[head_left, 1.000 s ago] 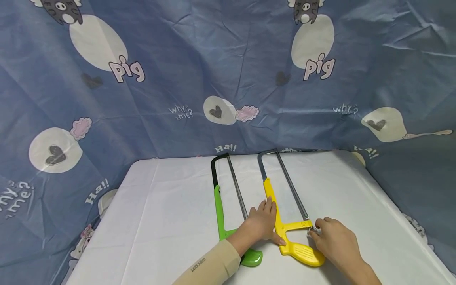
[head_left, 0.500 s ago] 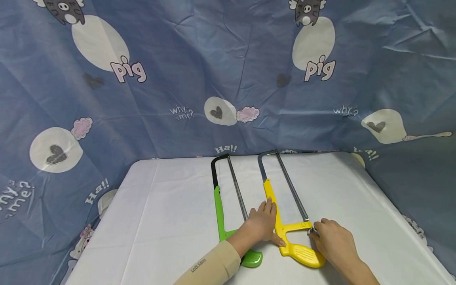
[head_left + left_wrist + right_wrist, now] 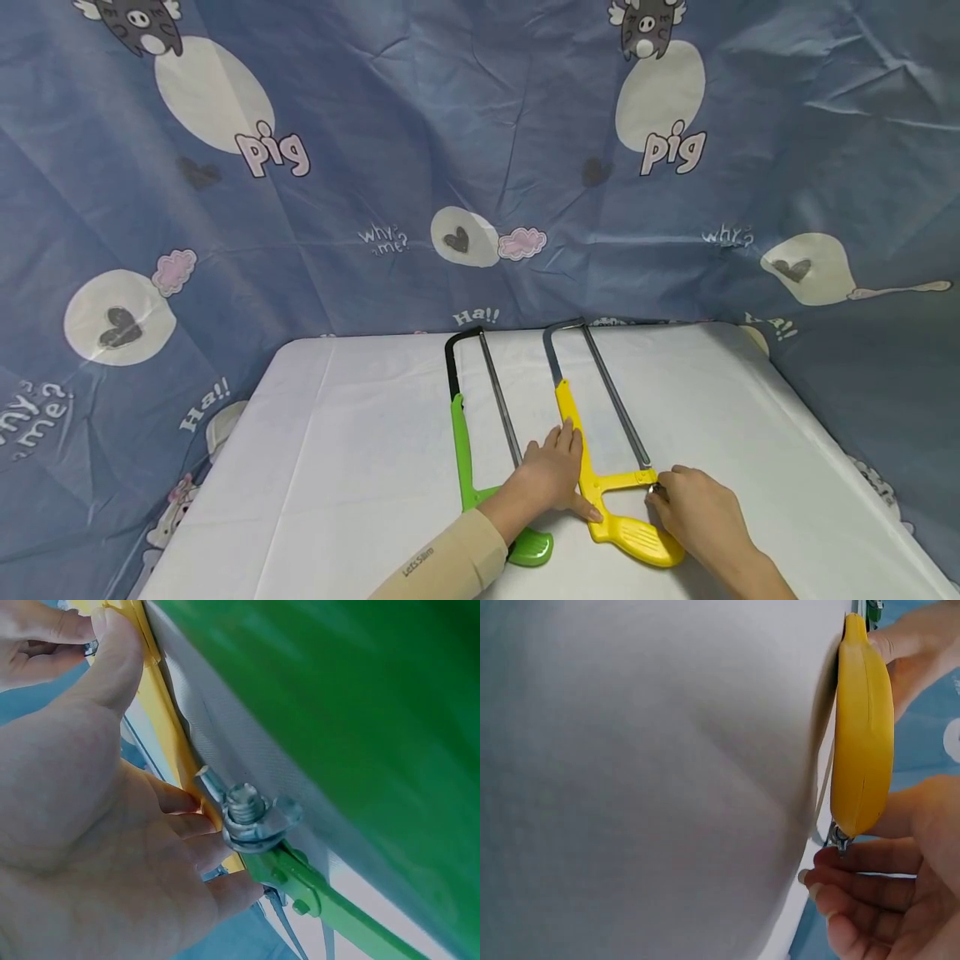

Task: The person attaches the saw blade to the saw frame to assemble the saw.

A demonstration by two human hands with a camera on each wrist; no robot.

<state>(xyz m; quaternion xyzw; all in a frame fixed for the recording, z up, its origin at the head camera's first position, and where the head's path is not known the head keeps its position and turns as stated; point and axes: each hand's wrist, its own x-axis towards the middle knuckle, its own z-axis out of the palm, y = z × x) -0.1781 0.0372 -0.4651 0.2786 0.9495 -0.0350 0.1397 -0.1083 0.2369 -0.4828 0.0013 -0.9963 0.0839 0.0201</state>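
Observation:
A yellow hacksaw (image 3: 637, 540) lies flat on the white table, its blade pointing away. My left hand (image 3: 553, 473) presses its frame from the left, fingers extended along the upper part and thumb lower, near the handle. At the near end of the blade, my right hand (image 3: 703, 510) pinches the small metal wing nut (image 3: 841, 841) between thumb and index finger. The other right fingers curl loosely in the right wrist view. A green hacksaw (image 3: 462, 442) lies parallel on the left, partly hidden under my left forearm. Its own wing nut (image 3: 246, 810) shows large in the left wrist view.
The white-covered table (image 3: 360, 450) extends to both sides of the saws. A blue printed cloth (image 3: 480, 167) hangs directly behind its far edge, close to the tips of both saws.
My right fingers have shifted slightly around the wing nut, with a small turn of the hand. My left hand and both hacksaws stay in place; the head view has tilted up a little.

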